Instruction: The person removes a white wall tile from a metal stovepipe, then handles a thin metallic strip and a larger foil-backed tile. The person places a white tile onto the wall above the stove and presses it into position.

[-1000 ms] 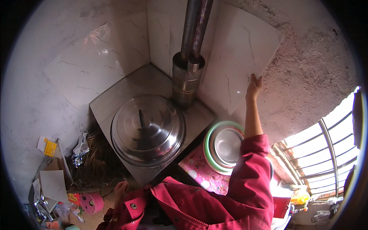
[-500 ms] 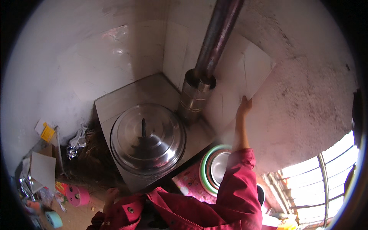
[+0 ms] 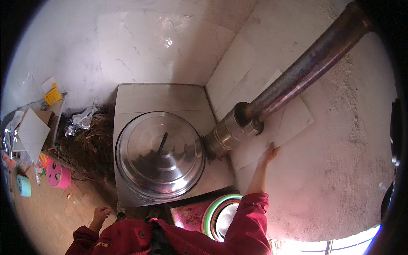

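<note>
At the right wall, my right hand [image 3: 268, 154] grips the lower edge of a white panel [image 3: 293, 121] that lies at a slant against the wall behind the stovepipe [image 3: 306, 70]. Some of its fingers are hard to make out. My left hand [image 3: 101, 212] hangs low at the left over the floor, fingers curled, with nothing seen in it. Between the hands stands a tiled stove top [image 3: 159, 98], bearing a big round pot with a shiny metal lid [image 3: 144, 140] and a dark handle. The pipe rises from a wider metal collar [image 3: 231, 127] at the stove's right.
Nested basins [image 3: 208, 219] with a green rim stand on a red flowered surface [image 3: 185, 216] below the stove. Left of the stove lie dry brushwood [image 3: 95, 146], crumpled foil [image 3: 85, 119], boards [image 3: 34, 131] and a pink tub [image 3: 59, 175]. A bright window [image 3: 340, 246] is at lower right.
The view has swung to the right and the pipe now slants more. My right hand stays at the panel's edge. My left hand, formerly by my jacket, now shows farther out to the left.
</note>
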The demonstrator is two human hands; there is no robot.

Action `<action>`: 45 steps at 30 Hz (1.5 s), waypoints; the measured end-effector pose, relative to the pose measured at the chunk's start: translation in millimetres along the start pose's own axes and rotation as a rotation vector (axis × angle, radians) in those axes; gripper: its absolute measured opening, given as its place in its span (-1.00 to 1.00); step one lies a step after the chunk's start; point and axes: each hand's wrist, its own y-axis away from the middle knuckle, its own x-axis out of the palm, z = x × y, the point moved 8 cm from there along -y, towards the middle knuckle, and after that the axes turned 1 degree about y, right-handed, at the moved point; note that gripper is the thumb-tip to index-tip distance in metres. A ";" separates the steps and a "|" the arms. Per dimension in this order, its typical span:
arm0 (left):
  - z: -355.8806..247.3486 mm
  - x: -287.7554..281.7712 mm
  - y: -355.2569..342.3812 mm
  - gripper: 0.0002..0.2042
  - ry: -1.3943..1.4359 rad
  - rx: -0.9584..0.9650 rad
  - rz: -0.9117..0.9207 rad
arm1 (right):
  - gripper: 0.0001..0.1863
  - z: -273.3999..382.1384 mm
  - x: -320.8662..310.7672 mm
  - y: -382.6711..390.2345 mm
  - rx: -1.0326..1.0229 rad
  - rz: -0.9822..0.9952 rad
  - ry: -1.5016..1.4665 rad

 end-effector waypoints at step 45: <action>2.3 48.8 -29.9 -0.78 -0.196 0.053 0.116 | -0.78 9.3 61.2 -18.8 -0.157 0.093 0.766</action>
